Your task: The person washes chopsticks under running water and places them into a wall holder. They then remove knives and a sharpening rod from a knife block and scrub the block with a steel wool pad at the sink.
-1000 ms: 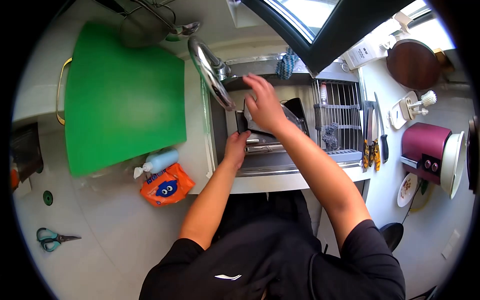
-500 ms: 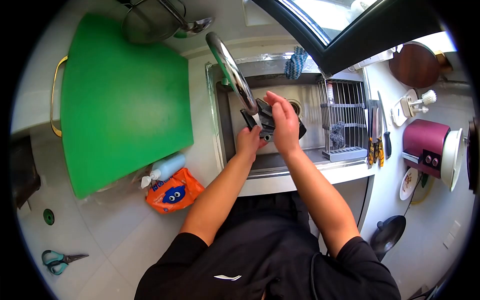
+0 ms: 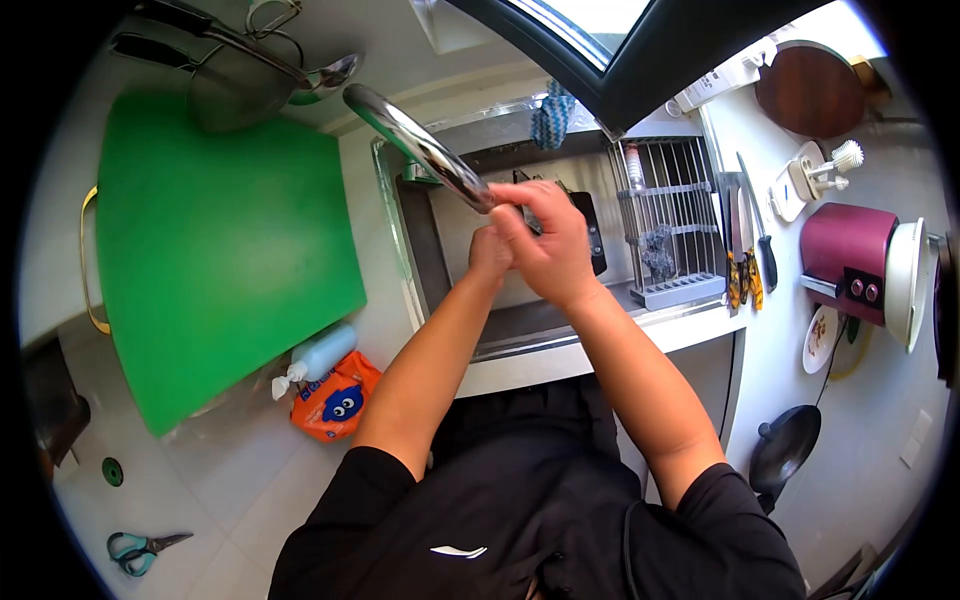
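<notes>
The black thing [image 3: 592,225] is seen in the sink [image 3: 425,240], just beyond the right hand [image 3: 560,240] and near the rack [image 3: 668,215]; its near part is covered by the hands. The left hand [image 3: 488,252] is drawn in narrow below the mouth of the tap [image 3: 420,145], its fingertips hidden, and whether anything is gripped by it cannot be told. The right hand is partly curled, with the forefinger reaching to the spout's mouth and the thumb beside the left hand; whether anything is held by it cannot be told either. For good handling at this point, the black thing is best steadied by one hand from below or along its edge, so that the other can be moved over it freely. Its weight should be borne low, within the sink's walls, since wet, smooth surfaces are likely to slip and a short drop does less harm. Knocks against the spout are best avoided by working slightly to the side of it, and the far edge should be turned clear of the rack's bars. Any edges or corners hidden under the fingers should be felt for lightly, without hard pressing, as their sharpness cannot be judged from here
</notes>
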Motion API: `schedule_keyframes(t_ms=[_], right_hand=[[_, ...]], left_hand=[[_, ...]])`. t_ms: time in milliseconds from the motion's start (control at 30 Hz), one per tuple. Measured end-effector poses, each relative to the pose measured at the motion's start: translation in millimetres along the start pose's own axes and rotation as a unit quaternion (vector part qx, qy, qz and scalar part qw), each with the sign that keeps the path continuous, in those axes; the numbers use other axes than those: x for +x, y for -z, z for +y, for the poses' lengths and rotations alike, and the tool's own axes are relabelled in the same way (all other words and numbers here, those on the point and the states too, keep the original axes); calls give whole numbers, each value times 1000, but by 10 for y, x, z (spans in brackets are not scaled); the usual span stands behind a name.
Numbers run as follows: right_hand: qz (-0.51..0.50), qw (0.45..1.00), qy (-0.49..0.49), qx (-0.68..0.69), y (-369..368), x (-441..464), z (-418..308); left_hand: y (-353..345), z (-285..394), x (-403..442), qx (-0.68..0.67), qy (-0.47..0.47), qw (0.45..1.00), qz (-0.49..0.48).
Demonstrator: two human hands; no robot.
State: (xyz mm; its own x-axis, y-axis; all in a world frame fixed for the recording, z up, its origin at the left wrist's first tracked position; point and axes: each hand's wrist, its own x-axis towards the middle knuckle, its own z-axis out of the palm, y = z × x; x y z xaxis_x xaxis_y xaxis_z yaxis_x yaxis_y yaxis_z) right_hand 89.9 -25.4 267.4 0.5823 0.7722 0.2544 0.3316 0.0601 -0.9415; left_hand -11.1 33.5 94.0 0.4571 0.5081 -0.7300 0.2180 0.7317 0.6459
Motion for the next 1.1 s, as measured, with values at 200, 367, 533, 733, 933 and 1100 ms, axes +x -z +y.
schedule_keyframes(t_ms=[200, 367, 533, 733, 933, 1100], right_hand=[[101, 951, -232, -178, 197, -572, 1489], [-61, 906, -270, -321, -316, -337, 1835], [-184, 882, -160, -404, -801, -459, 1657], [-284, 921, -85, -253, -668, -625, 1590], [-252, 916, -225, -216, -22, -817, 1617], [-200, 928, -243, -201, 142, -1059, 1722]], left_hand=[[194, -143, -212, -6, 64, 997, 29], [258, -211, -546, -92, 49, 994, 19], [361, -204, -642, -94, 61, 990, 84], [443, -193, -619, -142, 19, 985, 97], [417, -178, -519, -146, 25, 985, 86], [209, -168, -304, -164, 38, 982, 88]])
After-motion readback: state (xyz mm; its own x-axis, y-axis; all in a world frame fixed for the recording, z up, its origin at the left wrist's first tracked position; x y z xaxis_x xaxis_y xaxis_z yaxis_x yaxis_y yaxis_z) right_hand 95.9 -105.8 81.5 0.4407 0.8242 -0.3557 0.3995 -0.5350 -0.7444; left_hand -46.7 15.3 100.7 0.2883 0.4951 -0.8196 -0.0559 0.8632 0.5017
